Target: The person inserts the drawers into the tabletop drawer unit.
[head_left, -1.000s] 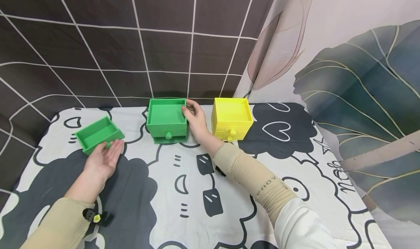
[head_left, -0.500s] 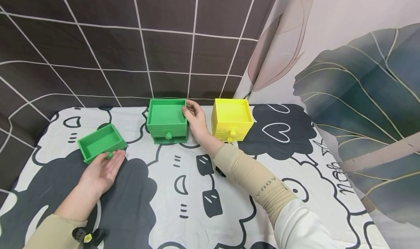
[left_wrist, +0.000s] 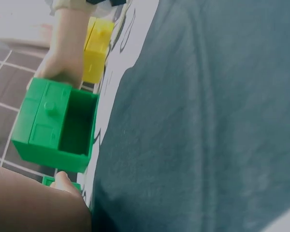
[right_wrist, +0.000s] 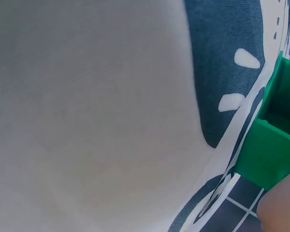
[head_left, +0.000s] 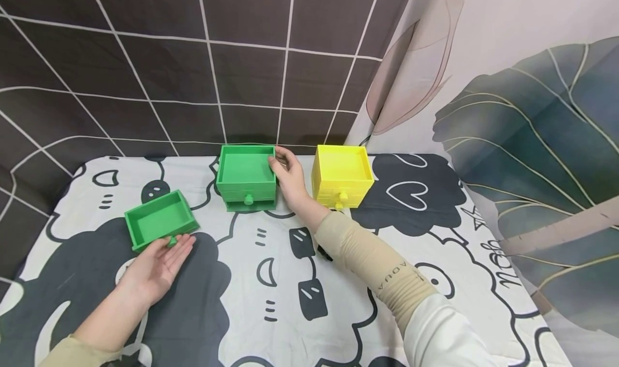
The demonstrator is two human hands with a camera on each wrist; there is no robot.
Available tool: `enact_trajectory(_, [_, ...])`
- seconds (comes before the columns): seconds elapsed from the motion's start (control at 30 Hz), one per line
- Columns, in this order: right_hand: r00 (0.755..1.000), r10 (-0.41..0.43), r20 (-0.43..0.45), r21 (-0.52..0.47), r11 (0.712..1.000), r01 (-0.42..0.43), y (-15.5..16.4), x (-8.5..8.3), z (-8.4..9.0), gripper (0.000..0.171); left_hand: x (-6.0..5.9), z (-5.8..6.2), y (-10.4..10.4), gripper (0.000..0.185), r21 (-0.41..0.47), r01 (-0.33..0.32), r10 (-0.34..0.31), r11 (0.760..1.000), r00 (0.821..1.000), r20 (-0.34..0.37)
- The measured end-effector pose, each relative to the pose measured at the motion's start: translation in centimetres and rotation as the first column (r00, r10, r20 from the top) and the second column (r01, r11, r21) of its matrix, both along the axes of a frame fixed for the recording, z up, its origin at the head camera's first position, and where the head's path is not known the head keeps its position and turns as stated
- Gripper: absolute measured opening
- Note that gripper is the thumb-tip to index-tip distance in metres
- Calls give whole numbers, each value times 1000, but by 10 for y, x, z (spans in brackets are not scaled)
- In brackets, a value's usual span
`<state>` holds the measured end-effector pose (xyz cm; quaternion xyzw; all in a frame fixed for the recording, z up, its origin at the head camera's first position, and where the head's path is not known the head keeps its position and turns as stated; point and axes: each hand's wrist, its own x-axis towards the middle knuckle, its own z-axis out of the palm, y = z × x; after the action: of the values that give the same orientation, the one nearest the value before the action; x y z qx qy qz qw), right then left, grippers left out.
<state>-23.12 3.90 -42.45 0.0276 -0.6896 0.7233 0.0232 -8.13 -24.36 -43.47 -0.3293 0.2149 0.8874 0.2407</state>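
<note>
Green drawer (head_left: 159,220), green box (head_left: 246,177), yellow box (head_left: 342,175); cloth (head_left: 300,281) seemingly black-white cartoon.

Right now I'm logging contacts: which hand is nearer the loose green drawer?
Left. The left hand lies palm up with its fingertips at the loose green drawer, by its knob. The right hand is away to the right, holding the green cabinet.

Yellow drawer box (head_left: 342,175) sits at back of surface (head_left: 300,302), w/ cartoon-print cloth over it. Behind box: dark tiled wall (head_left: 193,60). Right of box: leaf-print curtain (head_left: 522,114) hangs down to surface edge.
</note>
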Motion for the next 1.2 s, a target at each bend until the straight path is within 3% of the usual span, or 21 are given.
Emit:
enact_trajectory(0.23, [1000, 0, -5, -2, 1000, 0, 1, -1, -1, 41, 13, -1, 11, 40, -83, 85, -87, 993, 996, -28])
enact_trajectory(0.6, [1000, -5, -3, 10, 1000, 5, 1, 0, -1, 42, 30, -7, 34, 34, -153, 168, -181, 974, 981, -74])
enact_trajectory(1.2, [1000, -10, -15, 0, 1000, 10, 0, -2, -3, 41, 32, -8, 73, 20, -257, 251, -297, 933, 942, -156])
